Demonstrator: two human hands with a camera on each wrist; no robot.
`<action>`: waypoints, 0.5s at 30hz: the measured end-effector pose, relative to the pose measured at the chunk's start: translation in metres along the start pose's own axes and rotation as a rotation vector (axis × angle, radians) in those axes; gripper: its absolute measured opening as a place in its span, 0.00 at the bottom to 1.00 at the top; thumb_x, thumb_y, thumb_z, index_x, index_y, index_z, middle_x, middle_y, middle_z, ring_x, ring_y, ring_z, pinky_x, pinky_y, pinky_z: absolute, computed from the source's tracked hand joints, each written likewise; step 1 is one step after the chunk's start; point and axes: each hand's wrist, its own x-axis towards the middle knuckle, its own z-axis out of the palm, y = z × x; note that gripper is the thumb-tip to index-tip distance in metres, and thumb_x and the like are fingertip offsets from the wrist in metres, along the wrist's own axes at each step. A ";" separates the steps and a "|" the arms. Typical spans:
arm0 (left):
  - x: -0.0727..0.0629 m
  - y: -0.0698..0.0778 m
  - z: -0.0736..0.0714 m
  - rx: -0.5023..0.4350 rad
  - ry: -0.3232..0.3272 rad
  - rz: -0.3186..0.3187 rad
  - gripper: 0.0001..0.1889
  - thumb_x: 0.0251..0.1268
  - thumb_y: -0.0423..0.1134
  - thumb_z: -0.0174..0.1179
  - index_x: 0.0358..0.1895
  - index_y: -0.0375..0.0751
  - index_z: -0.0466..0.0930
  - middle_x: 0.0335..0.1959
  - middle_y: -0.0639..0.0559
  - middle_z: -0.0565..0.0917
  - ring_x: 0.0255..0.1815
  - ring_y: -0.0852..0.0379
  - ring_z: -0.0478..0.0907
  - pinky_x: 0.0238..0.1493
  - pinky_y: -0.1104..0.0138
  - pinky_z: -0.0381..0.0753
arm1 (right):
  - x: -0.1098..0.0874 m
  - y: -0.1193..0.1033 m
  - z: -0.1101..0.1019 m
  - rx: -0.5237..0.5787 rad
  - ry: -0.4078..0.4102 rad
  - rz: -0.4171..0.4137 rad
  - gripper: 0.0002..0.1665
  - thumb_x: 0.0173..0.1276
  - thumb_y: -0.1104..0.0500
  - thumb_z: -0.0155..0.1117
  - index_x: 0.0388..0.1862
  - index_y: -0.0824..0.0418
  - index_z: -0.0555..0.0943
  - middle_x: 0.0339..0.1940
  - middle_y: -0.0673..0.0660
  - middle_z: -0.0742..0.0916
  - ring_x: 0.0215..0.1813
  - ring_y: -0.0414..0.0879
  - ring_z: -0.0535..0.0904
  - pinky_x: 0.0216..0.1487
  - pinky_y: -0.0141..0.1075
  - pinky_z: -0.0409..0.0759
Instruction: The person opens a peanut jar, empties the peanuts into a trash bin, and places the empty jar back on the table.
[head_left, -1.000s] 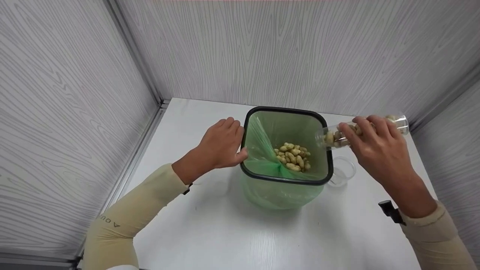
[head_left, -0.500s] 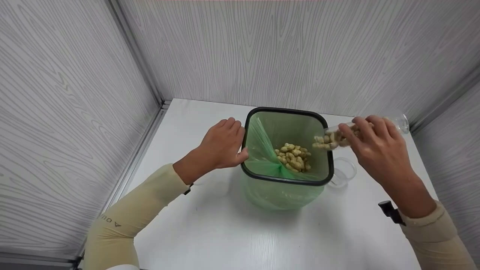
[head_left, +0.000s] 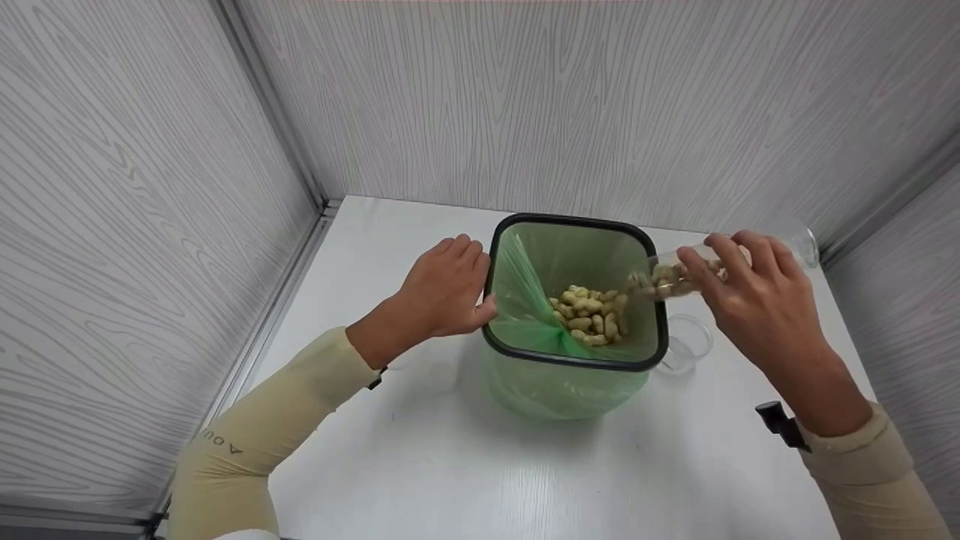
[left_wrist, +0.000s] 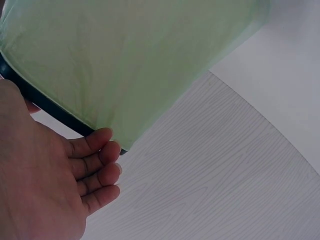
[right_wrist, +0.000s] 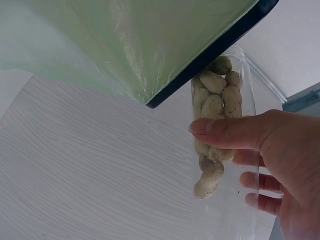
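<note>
A trash bin (head_left: 576, 363) with a black rim and a green bag lining stands upright on the table. At its left side my left hand (head_left: 450, 289) holds the rim, thumb over the edge and fingertips (left_wrist: 111, 150) against the outside. My right hand (head_left: 765, 300) grips a clear plastic jar (head_left: 799, 244), fingers across its top in the head view. The jar lies tilted, its mouth over the bin's right rim. Unshelled peanuts (right_wrist: 212, 106) crowd toward the mouth, while its base end holds none. More peanuts (head_left: 592, 319) lie heaped in the bag.
A clear round lid (head_left: 688, 337) lies on the white table (head_left: 450, 465) just right of the bin. Wood-patterned panels (head_left: 480, 105) enclose the table at the back and both sides.
Peanuts have slid down the jar toward its mouth and some have dropped out, so the heap in the bag has grown and the base end has emptied. Both hands stay in place.
</note>
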 end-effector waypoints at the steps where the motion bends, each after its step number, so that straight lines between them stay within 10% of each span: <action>1: 0.000 0.000 0.000 -0.002 0.002 0.000 0.24 0.71 0.53 0.46 0.43 0.33 0.78 0.38 0.43 0.77 0.42 0.47 0.68 0.51 0.57 0.72 | 0.000 0.000 0.000 -0.002 0.000 -0.001 0.18 0.68 0.72 0.64 0.55 0.61 0.85 0.47 0.67 0.87 0.47 0.66 0.81 0.48 0.58 0.80; 15: 0.000 0.000 -0.001 -0.002 -0.023 -0.002 0.22 0.72 0.52 0.46 0.42 0.34 0.77 0.38 0.43 0.76 0.42 0.47 0.67 0.51 0.57 0.71 | 0.005 0.001 -0.004 -0.022 0.027 0.005 0.22 0.63 0.71 0.70 0.56 0.60 0.86 0.48 0.66 0.87 0.48 0.66 0.81 0.49 0.58 0.80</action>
